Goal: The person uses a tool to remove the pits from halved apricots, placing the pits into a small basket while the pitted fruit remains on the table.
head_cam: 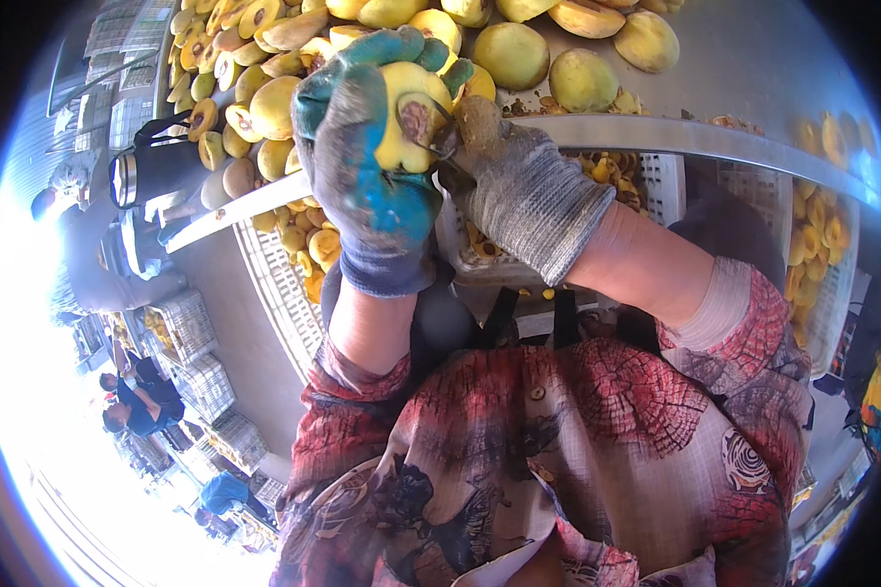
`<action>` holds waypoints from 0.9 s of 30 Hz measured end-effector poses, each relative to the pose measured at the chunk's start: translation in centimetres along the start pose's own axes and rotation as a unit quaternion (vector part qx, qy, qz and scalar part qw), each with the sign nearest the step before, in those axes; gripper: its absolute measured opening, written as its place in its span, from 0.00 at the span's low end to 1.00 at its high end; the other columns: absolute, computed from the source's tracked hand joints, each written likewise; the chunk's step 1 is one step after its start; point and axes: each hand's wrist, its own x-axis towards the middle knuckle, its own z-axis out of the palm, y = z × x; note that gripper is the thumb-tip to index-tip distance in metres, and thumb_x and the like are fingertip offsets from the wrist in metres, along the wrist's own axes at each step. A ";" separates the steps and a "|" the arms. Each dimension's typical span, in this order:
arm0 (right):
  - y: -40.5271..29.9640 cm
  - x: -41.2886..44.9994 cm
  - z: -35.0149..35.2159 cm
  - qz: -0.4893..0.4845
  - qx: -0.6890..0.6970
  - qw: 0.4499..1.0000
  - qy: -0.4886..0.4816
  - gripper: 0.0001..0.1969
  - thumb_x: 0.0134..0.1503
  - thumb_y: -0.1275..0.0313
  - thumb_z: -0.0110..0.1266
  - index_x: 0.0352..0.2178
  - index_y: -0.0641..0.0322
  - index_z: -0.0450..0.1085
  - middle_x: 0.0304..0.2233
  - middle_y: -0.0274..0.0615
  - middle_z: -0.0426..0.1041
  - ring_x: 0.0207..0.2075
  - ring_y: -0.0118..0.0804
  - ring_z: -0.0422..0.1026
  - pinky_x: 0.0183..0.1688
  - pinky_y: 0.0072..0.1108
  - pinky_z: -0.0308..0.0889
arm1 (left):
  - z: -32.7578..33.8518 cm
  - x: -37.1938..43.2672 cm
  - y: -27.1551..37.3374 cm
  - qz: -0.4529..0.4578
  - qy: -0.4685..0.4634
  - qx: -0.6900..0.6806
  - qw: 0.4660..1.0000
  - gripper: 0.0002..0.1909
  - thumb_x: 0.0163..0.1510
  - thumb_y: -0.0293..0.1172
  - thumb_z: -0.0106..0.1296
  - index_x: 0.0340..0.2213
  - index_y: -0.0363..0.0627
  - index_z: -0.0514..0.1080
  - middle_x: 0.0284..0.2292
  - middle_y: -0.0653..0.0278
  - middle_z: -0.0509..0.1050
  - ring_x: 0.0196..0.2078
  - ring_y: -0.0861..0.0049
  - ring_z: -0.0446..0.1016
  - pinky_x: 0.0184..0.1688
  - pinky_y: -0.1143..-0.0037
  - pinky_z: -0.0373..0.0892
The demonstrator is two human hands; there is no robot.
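My left hand point(363, 158), in a grey knit glove with a worn teal coating, grips a yellow peach half point(405, 82). Its cut face is turned up, and a brown pit point(415, 119) sits in the middle of the flesh. My right hand point(517, 165), in a grey knit glove, holds a small metal pitting tool point(443, 150). The tool's thin curved end lies at the edge of the peach by the pit; its handle is mostly hidden in my fingers. Both hands are close together above the metal table's front rim point(631, 132).
Cut and whole peaches point(264, 95) are heaped on the metal table. A black flask point(154, 172) lies at its left. Below the rim stand a white crate point(477, 271) with peach pieces, another crate point(283, 293) at left and one point(840, 293) at right. People point(143, 400) are farther left.
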 end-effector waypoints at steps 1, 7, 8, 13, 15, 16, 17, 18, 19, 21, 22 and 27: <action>-0.1 0.1 -0.3 0.018 0.017 1.000 0.010 0.11 0.50 0.66 0.45 0.34 0.57 0.68 0.28 0.47 0.69 0.26 0.48 0.69 0.29 0.33 0.66 | -0.2 0.2 -0.3 0.056 -0.024 0.094 0.994 0.11 0.52 0.25 0.43 0.38 0.35 0.63 0.38 0.51 0.67 0.39 0.64 0.70 0.41 0.65 0.69; -0.3 -0.8 -0.5 -0.137 -0.033 0.969 0.202 0.11 0.50 0.67 0.45 0.34 0.60 0.67 0.32 0.51 0.65 0.31 0.51 0.68 0.32 0.34 0.65 | -1.4 0.5 -1.0 0.196 -0.071 0.307 0.928 0.17 0.50 0.17 0.42 0.43 0.43 0.62 0.40 0.51 0.64 0.42 0.61 0.68 0.40 0.67 0.71; -0.7 -1.0 -0.8 -0.082 -0.007 0.984 0.157 0.11 0.50 0.68 0.46 0.34 0.61 0.67 0.34 0.51 0.64 0.33 0.49 0.67 0.32 0.34 0.65 | -1.3 0.6 -0.8 0.201 -0.071 0.317 0.924 0.18 0.51 0.17 0.42 0.44 0.44 0.62 0.41 0.51 0.64 0.42 0.61 0.68 0.40 0.67 0.71; -0.3 -1.0 -0.7 -0.075 -0.065 0.992 0.078 0.12 0.48 0.68 0.46 0.34 0.60 0.67 0.35 0.48 0.65 0.32 0.46 0.68 0.32 0.33 0.65 | -0.4 0.6 -0.9 0.245 -0.107 0.242 0.933 0.17 0.51 0.19 0.42 0.44 0.45 0.62 0.41 0.50 0.64 0.42 0.61 0.68 0.41 0.65 0.70; 0.1 -0.9 -0.3 -0.075 -0.054 0.994 0.061 0.12 0.47 0.68 0.46 0.34 0.60 0.67 0.35 0.47 0.65 0.32 0.46 0.68 0.31 0.32 0.65 | 0.1 0.4 -0.6 0.188 -0.078 0.171 0.964 0.15 0.51 0.22 0.43 0.42 0.41 0.62 0.40 0.50 0.65 0.42 0.61 0.68 0.42 0.63 0.69; 0.4 -0.8 0.1 -0.066 -0.036 0.995 0.059 0.12 0.47 0.68 0.46 0.34 0.60 0.67 0.35 0.46 0.65 0.32 0.45 0.68 0.31 0.32 0.65 | 0.9 -0.1 0.4 0.106 -0.037 0.148 0.983 0.14 0.51 0.23 0.44 0.41 0.39 0.62 0.40 0.50 0.66 0.42 0.62 0.68 0.43 0.63 0.68; 0.5 -0.9 0.3 -0.066 -0.036 0.996 0.057 0.12 0.47 0.68 0.46 0.34 0.60 0.67 0.35 0.46 0.66 0.33 0.45 0.68 0.31 0.32 0.65 | 1.0 -0.1 0.4 0.081 -0.033 0.123 0.989 0.13 0.50 0.25 0.45 0.40 0.37 0.63 0.40 0.49 0.66 0.41 0.63 0.68 0.43 0.62 0.68; 0.3 -0.9 0.2 -0.066 -0.038 0.996 0.053 0.12 0.47 0.68 0.46 0.34 0.60 0.68 0.35 0.45 0.66 0.33 0.45 0.68 0.31 0.32 0.65 | 1.1 -0.1 0.5 0.055 -0.027 0.094 0.994 0.13 0.50 0.26 0.45 0.38 0.36 0.63 0.39 0.49 0.67 0.41 0.63 0.68 0.43 0.62 0.67; 0.0 -1.1 -0.1 -0.076 -0.058 0.994 0.049 0.13 0.47 0.68 0.46 0.35 0.60 0.68 0.35 0.44 0.66 0.33 0.45 0.68 0.31 0.32 0.65 | 1.1 0.0 0.7 0.030 -0.019 0.066 0.997 0.13 0.50 0.28 0.46 0.36 0.34 0.63 0.39 0.49 0.68 0.41 0.64 0.68 0.44 0.62 0.67; -0.6 -1.2 -0.7 -0.089 -0.087 0.991 0.048 0.13 0.48 0.67 0.46 0.35 0.59 0.68 0.36 0.43 0.66 0.34 0.44 0.68 0.31 0.32 0.65 | 0.5 0.3 1.0 0.005 -0.041 0.030 0.999 0.12 0.50 0.28 0.45 0.37 0.34 0.63 0.38 0.49 0.68 0.41 0.64 0.69 0.44 0.62 0.67; -0.8 -1.2 -0.7 -0.093 -0.095 0.990 0.051 0.13 0.48 0.67 0.46 0.35 0.59 0.68 0.36 0.43 0.66 0.34 0.44 0.68 0.31 0.32 0.65 | 0.4 0.2 1.1 0.004 -0.030 0.057 0.998 0.13 0.50 0.28 0.45 0.37 0.33 0.64 0.37 0.50 0.68 0.40 0.63 0.69 0.43 0.63 0.67; -0.5 -1.0 -0.3 -0.087 -0.135 0.986 0.040 0.12 0.49 0.66 0.45 0.36 0.56 0.68 0.38 0.42 0.66 0.33 0.41 0.69 0.31 0.31 0.65 | 0.4 0.1 0.3 0.008 -0.061 0.127 0.990 0.20 0.54 0.38 0.37 0.39 0.31 0.62 0.39 0.45 0.67 0.42 0.58 0.68 0.46 0.65 0.66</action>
